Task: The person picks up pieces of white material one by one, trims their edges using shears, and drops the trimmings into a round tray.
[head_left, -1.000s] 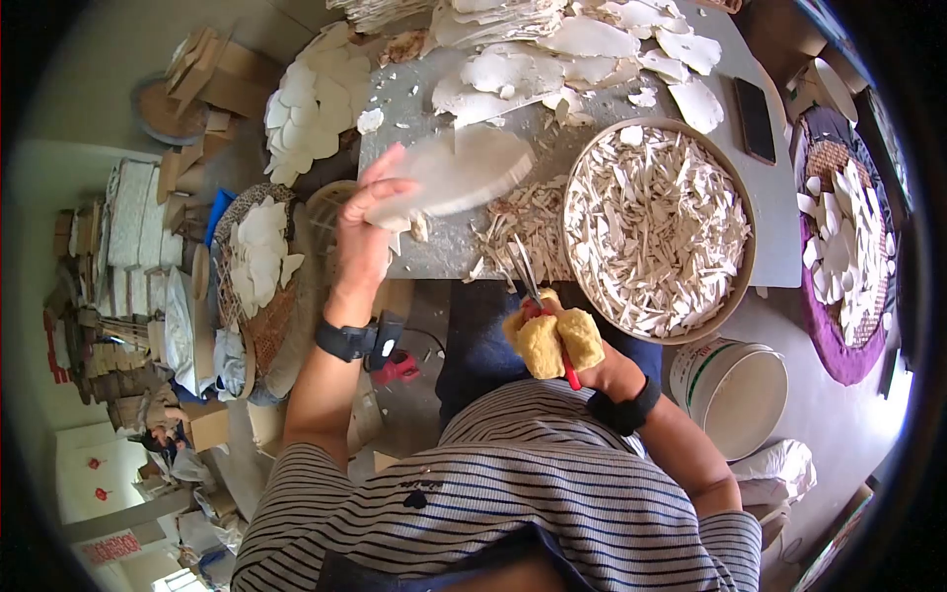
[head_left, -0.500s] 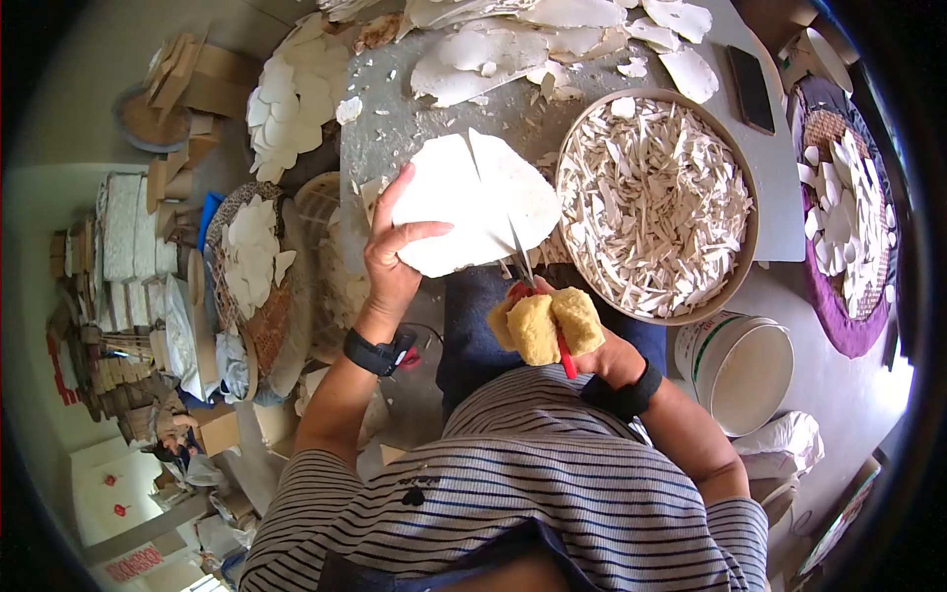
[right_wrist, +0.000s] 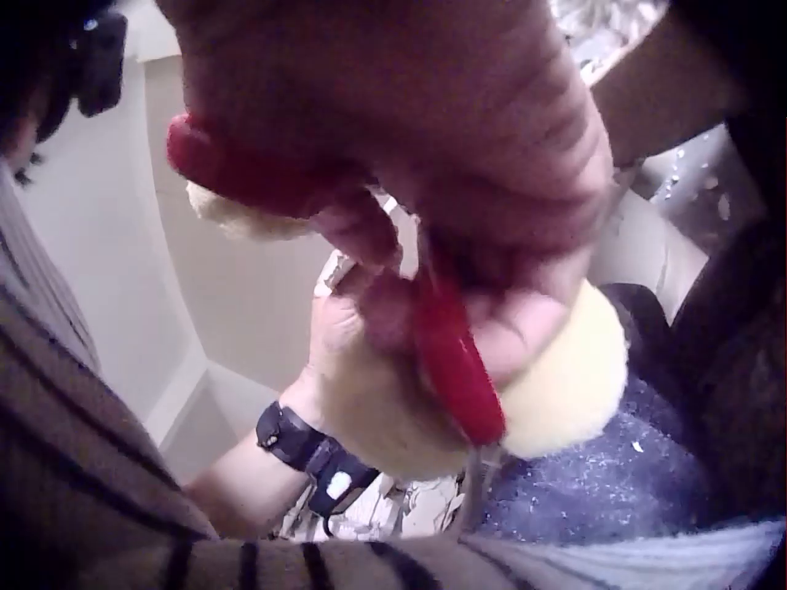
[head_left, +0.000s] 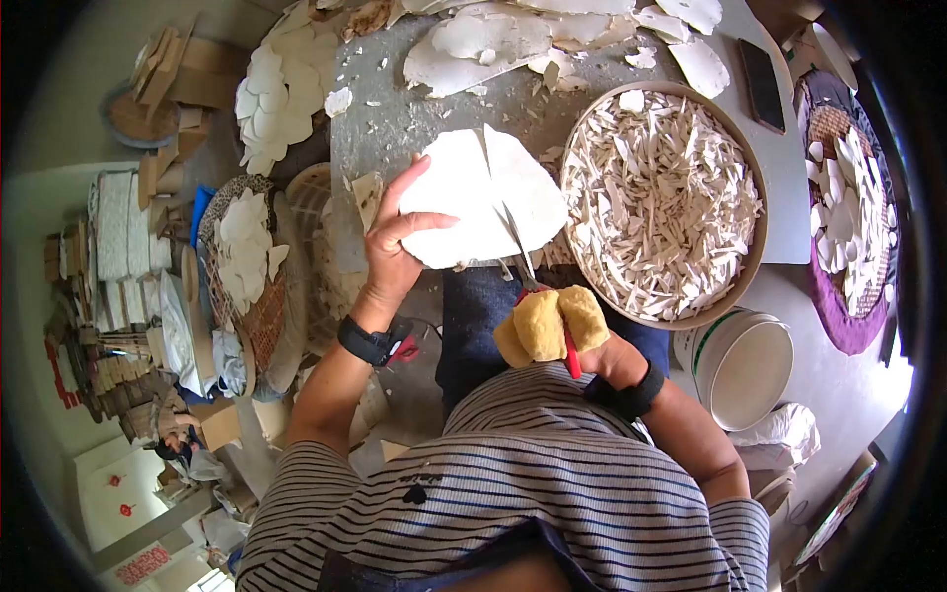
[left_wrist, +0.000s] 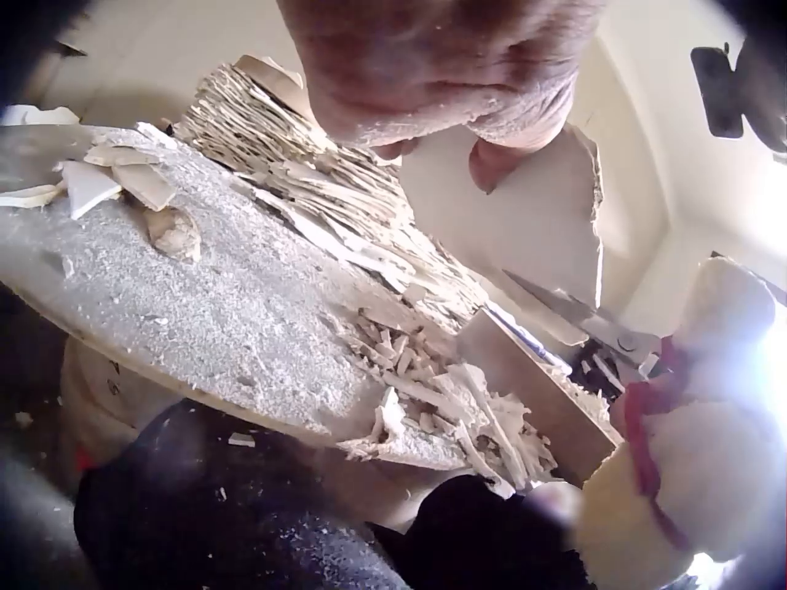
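A thin, flat white slice [head_left: 449, 202] with an uneven edge is held by my left hand [head_left: 395, 242], thumb and fingers pinching its left side. In the left wrist view the slice [left_wrist: 560, 209] stands up from the fingers. My right hand [head_left: 617, 360] grips red-handled scissors [head_left: 520, 240], whose handles carry thick yellow padding [head_left: 543, 326]. One blade overlaps the lower right part of the slice, pointing up and left. A narrow slit runs in from the slice's upper edge. In the right wrist view, fingers curl round the red handles [right_wrist: 458, 357].
A round tray [head_left: 681, 324] full of white strips sits to the right on the grey table [head_left: 380, 128]. Stacked slices [head_left: 473, 49] lie at the back, with a phone [head_left: 762, 87] to their right. A white bucket [head_left: 745, 380] stands below the table edge.
My left hand has brought the slice down and right from a blurred, tilted pose onto the scissors. The slice now faces up with a blade across it. My right hand has moved little.
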The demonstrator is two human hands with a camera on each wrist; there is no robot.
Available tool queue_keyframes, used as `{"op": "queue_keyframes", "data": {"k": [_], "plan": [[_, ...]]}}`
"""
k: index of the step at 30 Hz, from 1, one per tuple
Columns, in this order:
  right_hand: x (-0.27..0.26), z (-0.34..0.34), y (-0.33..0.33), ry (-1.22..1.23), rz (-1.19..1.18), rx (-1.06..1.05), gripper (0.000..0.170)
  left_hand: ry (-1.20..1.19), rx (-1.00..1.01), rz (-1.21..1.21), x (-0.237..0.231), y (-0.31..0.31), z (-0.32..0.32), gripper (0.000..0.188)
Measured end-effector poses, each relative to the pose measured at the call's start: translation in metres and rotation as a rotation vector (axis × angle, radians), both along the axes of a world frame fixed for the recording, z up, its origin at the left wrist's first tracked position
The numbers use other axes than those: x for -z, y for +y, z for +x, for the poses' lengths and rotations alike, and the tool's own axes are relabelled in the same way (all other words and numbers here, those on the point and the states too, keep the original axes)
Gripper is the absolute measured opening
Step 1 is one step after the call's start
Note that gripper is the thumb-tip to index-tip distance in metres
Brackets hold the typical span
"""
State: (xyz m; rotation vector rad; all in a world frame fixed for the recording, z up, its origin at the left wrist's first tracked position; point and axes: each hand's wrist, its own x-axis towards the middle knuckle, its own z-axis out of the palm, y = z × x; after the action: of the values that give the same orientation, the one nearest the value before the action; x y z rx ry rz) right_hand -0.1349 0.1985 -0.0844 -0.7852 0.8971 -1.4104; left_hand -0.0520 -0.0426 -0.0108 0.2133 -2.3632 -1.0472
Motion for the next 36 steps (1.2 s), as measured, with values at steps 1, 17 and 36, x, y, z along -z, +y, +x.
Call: {"op": "queue_keyframes", "data": {"k": [1,17,36], "plan": [[0.0,0.004,0.0,-0.086,-0.005,0.016,0.035,-0.005,0.008,0.001,0.001,0.0,0.0,0.007],[0.008,0.01,0.003,-1.105,-0.059,0.145,0.031,0.002,0.002,0.115,0.01,-0.002,-0.001,0.016],[-0.007,0.001,-0.023,-0.721,0.131,0.26,0.023,0.025,-0.288,1.111,-0.004,0.016,-0.004,0.035]]}}
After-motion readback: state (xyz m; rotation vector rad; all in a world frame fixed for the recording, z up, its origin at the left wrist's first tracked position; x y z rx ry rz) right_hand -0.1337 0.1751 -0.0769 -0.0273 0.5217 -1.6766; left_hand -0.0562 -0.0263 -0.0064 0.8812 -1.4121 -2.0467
